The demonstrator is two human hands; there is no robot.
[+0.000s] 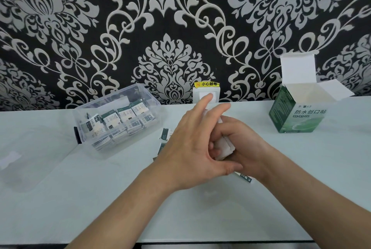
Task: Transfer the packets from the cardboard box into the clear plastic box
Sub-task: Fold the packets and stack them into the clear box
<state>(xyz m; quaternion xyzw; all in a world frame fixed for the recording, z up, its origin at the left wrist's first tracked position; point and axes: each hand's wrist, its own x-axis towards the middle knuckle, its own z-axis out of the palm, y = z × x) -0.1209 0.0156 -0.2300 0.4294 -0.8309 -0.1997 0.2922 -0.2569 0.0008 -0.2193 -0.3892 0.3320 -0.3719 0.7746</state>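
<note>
Packets in hand (222, 149): white bundle, gripped above the middle of the bench (200, 208), kept together as one stack so that no packet fans out.
Right hand (247, 146): fingers (232, 126) curled round the bundle and clenched on it from the far side, serving as the holder.
Left hand (190, 148): laid across the right one from the near left, with long fingers (208, 99) stretched out and released, resting against the bundle, thumb underneath; probably squaring the edges, not gripping.
Clear plastic box (118, 120): to the left of the hands, close to the wall, lid off; already filled in part with packets standing on edge in tidy rows, hence the need for a flush bundle.
Lid (30, 158): transparent, flat on the bench at far left, apparently put aside to leave the box open.
Cardboard box (297, 116): green, to the right, flaps turned up; inside looking bare as far as visible, bottom hidden.
Loose packets (165, 137): a few lying flat on the bench under and beside the hands, partly covered; seemingly waiting to be gathered.
Stage: judged late in the transfer, bundle not yet in the clear plastic box.
Risk: thin packets slipping out sideways during the carry to the left.
</note>
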